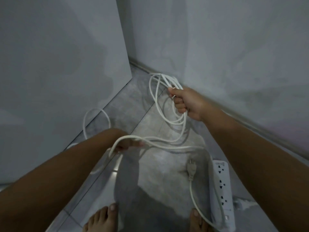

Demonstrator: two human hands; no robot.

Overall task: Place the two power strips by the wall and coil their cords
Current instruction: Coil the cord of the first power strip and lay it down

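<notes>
- Right hand (pixel 185 102) is seen raised toward the wall (pixel 234 56), its fingers curled tight round a bundle of white loops, the coil (pixel 167 101), which hangs from the fist.
- Left hand (pixel 127 145) is held lower and nearer the body, fingers closed loosely on a slack run of the same white cord (pixel 167 144); how firm the pinch is cannot be told through the blur.
- From the left hand the loose cord is stretched rightward and slightly away, up to the coil, so the next loop is judged to be carried from the left hand across to the right.
- Beyond the left hand a further loop is seen lying on the floor (pixel 150 173) beside a grey panel (pixel 58 72).
- Below the right forearm, one power strip (pixel 223 191) is laid along the wall's foot, its long axis running from near the feet toward the hands.
- Just left of the strip a plug (pixel 191 169) is seen lying on the floor, pins pointing away from the body, its lead curving back past the right foot.
- A second strip is not seen in view.
- The left hand is judged nearer to the remaining slack; the right is nearer to the wall.
</notes>
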